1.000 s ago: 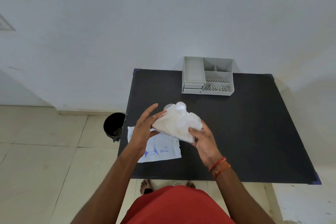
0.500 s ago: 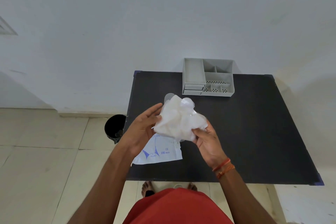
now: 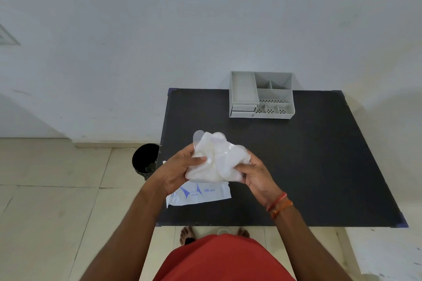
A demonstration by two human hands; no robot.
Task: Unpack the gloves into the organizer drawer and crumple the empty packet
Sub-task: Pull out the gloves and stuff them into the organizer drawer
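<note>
Head view: gloves (image 3: 217, 162), a loose white wad now gathered tighter between left hand (image 3: 177, 170) and right hand (image 3: 257, 178), both grips closed on it, above the flat packet (image 3: 198, 194), organizer (image 3: 261, 96) untouched beyond, drawers shut.

One head-worn camera looks forward and steeply down, close over the table (image 3: 319, 166).

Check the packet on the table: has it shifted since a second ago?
No. The packet lies flat at the table's near-left edge beside the bin, as before; only the camera shifted slightly.
</note>
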